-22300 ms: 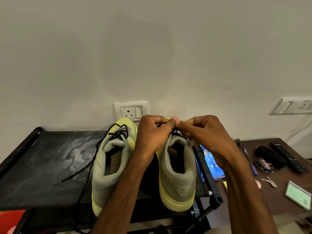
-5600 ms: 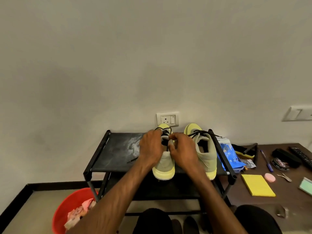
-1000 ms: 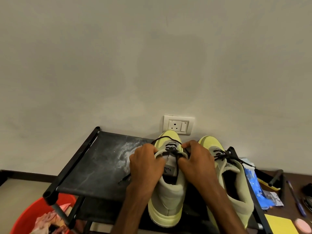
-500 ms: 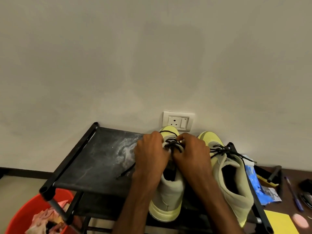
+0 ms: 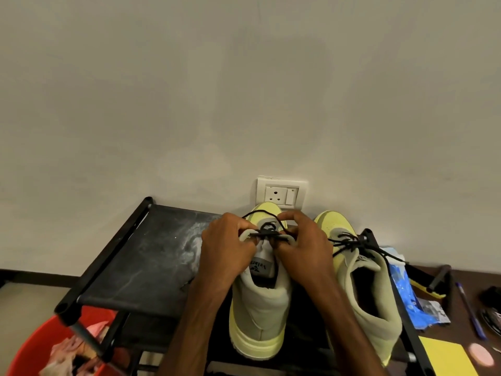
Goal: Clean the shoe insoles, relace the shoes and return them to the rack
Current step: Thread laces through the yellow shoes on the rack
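Left hand (image 5: pixel 227 253): fingers curled, pinching the black lace (image 5: pixel 267 232) at the collar of the middle shoe (image 5: pixel 260 316).
Right hand (image 5: pixel 303 253): curled the same way and gripping the lace from the other side.
Lace: bunched at the top eyelets, with one loop arching over the toe. It looks knotted, but the fingers cover part of it.
Middle shoe: on the top shelf of the black rack (image 5: pixel 135 261), toe to the wall.
Second shoe (image 5: pixel 363 294): just beside it to the right, its lace ends trailing off.
Around: a wall socket (image 5: pixel 282 192) behind the toes, a red bucket (image 5: pixel 32 346) low on the left, a blue packet (image 5: pixel 401 289) and a yellow pad (image 5: pixel 444 356) to the right.
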